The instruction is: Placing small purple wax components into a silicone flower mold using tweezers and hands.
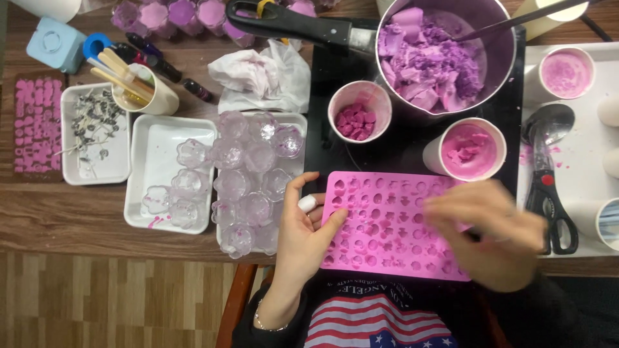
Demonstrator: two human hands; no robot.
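A wooden tabletop (77,219) carries everything, with wood-plank floor showing below its near edge. Toward the far edge, right of centre, a steel saucepan (451,38) holds broken chunks of purple wax, its black handle pointing left along the far edge. It stands on a black mat (412,145), where the pink silicone mould (387,225) lies flat at the near edge; the mould's long axis runs left to right, parallel to that edge, its small shaped cavities facing up. The left hand (303,232) grasps the mould's left short edge, thumb on top, one fingertip wrapped in white. The right hand (493,232) hovers blurred over the mould's right end; whether it grips anything cannot be told. Left of the mould, two white trays (145,193) hold clear flower-shaped glass cups (248,180), and a smaller white tray (97,135) near the left edge holds candle wicks. Behind the mould, one paper cup (359,113) holds dark pink wax pieces and another (469,149) paler pink wax. Near the right edge, a white tray (580,161) carries a third cup of pink wax (564,71), a metal spoon (548,122) and scissors (551,206). A cup (145,90) near the far left corner holds wooden sticks.
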